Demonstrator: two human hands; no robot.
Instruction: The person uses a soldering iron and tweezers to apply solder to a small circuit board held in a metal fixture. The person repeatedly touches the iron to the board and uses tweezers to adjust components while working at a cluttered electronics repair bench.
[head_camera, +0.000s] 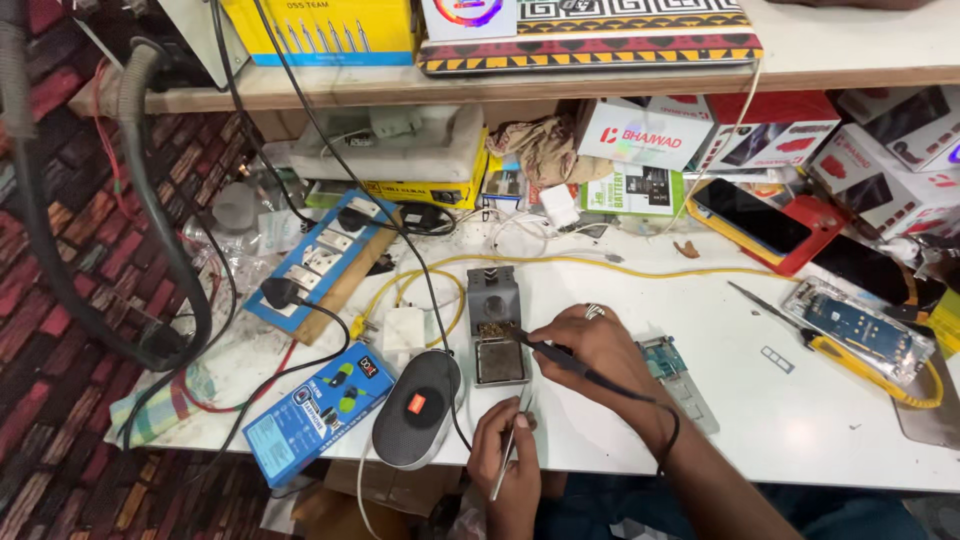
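My right hand (598, 350) grips a black soldering iron (549, 352) whose tip rests in the brass wool of a grey iron stand (496, 325) on the white table (780, 420). A ring shows on one finger, and the iron's black cord runs back past my wrist. My left hand (503, 450) sits at the table's front edge, pinching thin metal tweezers (511, 447) that point down and left. A small circuit board (672, 372) lies just right of my right hand, partly hidden by it.
A grey oval speaker (415, 408) and a blue box (315, 410) lie left of the stand. A blue power strip (325, 255), yellow cable (640, 268), red-cased phone (768, 226), screwdriver (765, 305) and opened phone (860, 328) surround the work area. Boxes fill the shelf behind.
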